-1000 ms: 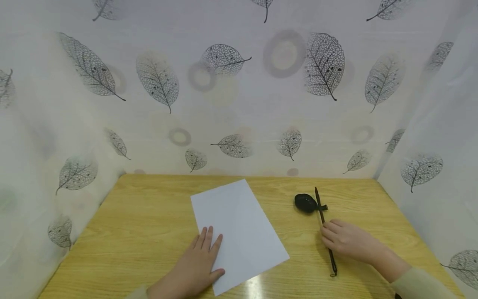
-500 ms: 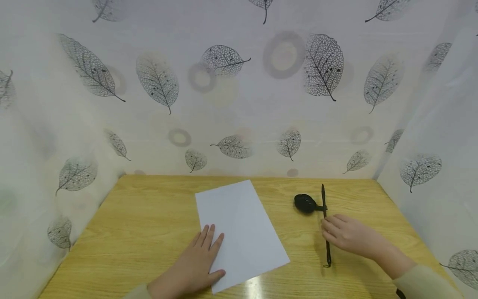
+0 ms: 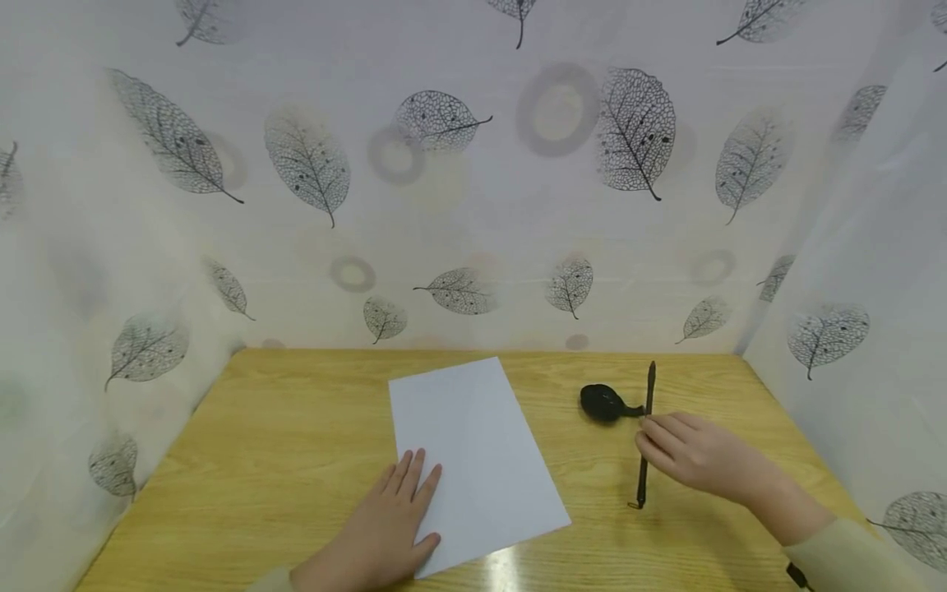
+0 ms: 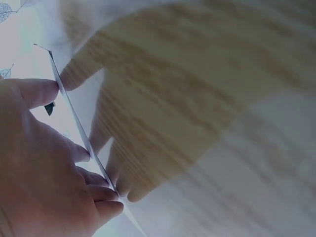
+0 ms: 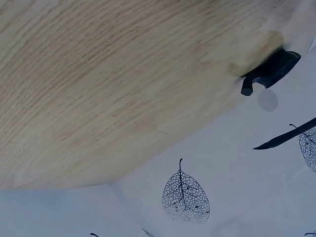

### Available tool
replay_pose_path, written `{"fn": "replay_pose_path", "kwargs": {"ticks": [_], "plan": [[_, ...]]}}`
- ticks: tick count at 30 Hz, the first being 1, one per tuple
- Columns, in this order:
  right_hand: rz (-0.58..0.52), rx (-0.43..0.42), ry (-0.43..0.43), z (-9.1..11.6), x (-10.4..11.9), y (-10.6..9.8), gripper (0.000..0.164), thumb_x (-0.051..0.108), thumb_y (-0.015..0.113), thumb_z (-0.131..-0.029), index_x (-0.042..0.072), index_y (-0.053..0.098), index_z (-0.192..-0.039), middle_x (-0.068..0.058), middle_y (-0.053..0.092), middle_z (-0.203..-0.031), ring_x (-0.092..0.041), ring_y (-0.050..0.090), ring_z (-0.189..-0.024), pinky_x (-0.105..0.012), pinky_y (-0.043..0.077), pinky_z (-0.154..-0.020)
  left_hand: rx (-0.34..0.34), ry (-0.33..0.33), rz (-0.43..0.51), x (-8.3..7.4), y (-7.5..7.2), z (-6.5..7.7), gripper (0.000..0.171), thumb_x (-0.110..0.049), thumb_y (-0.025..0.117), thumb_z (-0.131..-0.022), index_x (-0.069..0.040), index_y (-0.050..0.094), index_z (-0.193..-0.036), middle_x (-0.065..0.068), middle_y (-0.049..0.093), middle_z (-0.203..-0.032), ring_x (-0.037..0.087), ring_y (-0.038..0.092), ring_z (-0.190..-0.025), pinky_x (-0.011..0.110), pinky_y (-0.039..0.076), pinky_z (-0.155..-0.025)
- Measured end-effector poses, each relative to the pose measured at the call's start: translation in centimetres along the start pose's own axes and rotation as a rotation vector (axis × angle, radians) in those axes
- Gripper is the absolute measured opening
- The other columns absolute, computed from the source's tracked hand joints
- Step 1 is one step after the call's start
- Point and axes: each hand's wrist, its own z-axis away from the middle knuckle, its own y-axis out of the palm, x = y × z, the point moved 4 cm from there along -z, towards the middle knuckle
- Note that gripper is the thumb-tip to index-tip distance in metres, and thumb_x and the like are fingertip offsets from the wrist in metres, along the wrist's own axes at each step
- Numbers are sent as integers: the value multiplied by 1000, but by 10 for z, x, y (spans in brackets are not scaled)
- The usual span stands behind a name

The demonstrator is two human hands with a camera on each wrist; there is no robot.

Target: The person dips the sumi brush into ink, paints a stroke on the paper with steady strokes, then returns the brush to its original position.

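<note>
In the head view a sheet of white paper (image 3: 481, 460) lies slanted on the wooden table. My left hand (image 3: 388, 518) rests on its left edge with fingers spread; the left wrist view shows those fingers (image 4: 44, 94) at the edge of the sheet. My right hand (image 3: 699, 456) pinches a dark, slim brush (image 3: 642, 483) around its middle. Its tapered tip (image 5: 284, 140) points away from me, and a small hanging loop is at the near end. Beside the brush stands a small black ink dish (image 3: 602, 404) with a short handle, which the brush overlaps in the head view.
The wooden table (image 3: 296, 427) ends at a pale leaf-print sheet (image 3: 473, 205) at the back. More of this sheet hangs along both sides. A light reflection shines near the table's front edge.
My right hand has raised the brush and turned it, its tip swinging right and its looped end left. The paper has turned slightly clockwise under my left hand, which stays nearly in place.
</note>
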Motion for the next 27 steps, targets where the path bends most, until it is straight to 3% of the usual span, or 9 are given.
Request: {"fn": "replay_pose_path", "kwargs": {"ticks": [7, 14, 27], "plan": [[-7, -25, 62, -4, -7, -6, 42, -11, 32, -111, 2, 72, -107, -13, 77, -96, -22, 75, -81, -33, 64, -69, -15, 25, -10, 0, -1, 0, 82, -50, 61, -99, -2, 39, -162, 30, 29, -171, 47, 28, -160, 59, 34, -128], [-84, -148, 153, -15, -13, -13, 42, -13, 33, -110, -2, 73, -103, -19, 77, -95, -29, 73, -74, -38, 62, -61, -14, 61, -22, 3, 0, -3, 82, -49, 60, -99, -3, 37, -163, 29, 29, -171, 45, 28, -161, 56, 34, -129], [-84, -233, 356, -24, -16, -17, 36, -7, 39, -111, -2, 73, -101, -19, 79, -97, -31, 75, -72, -42, 62, -58, -6, 111, -46, 6, -7, -6, 92, -65, 55, -99, -3, 36, -164, 28, 27, -172, 44, 28, -161, 55, 34, -129]]}}
